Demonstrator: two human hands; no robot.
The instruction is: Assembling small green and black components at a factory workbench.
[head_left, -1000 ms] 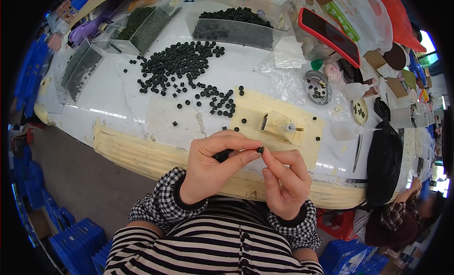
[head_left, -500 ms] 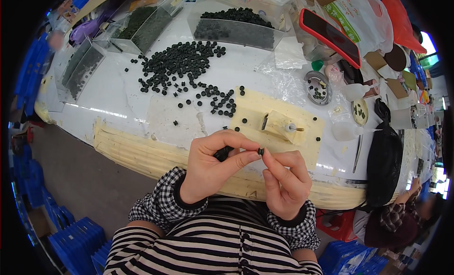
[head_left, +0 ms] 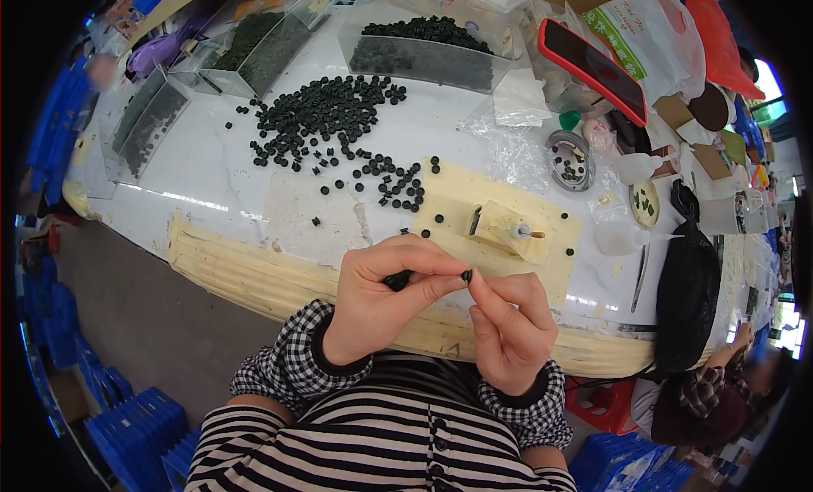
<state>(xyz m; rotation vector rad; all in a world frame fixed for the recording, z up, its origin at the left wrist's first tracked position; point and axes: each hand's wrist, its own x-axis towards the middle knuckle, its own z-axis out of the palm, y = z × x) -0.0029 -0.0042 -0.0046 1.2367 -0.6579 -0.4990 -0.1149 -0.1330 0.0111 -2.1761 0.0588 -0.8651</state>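
Barely anything has moved since the earlier frame: the surface (head_left: 203, 145) and what lies on it sit a touch lower in view, while both hands keep nearly the same pose. The left hand (head_left: 366, 299) has its grip pinching a small black part (head_left: 467, 276) between thumb and index fingertip, just inside the near edge of the surface. More black pieces (head_left: 396, 280) show in the curl of that hand. The right hand (head_left: 517, 327) touches the small black part with its index fingertip; whether its own grip is pinching, I cannot tell.

Just beyond the hands lies a cream board (head_left: 453, 183) bearing a cream block (head_left: 512, 234) with a short pin at its right end. A heap of similar black parts (head_left: 318, 111) spreads left of the board, thinning toward its left edge. A clear bin (head_left: 423, 67) of them stands by the far edge. Toward the right edge of the surface are tweezers (head_left: 640, 276) and a black bag (head_left: 688, 280).
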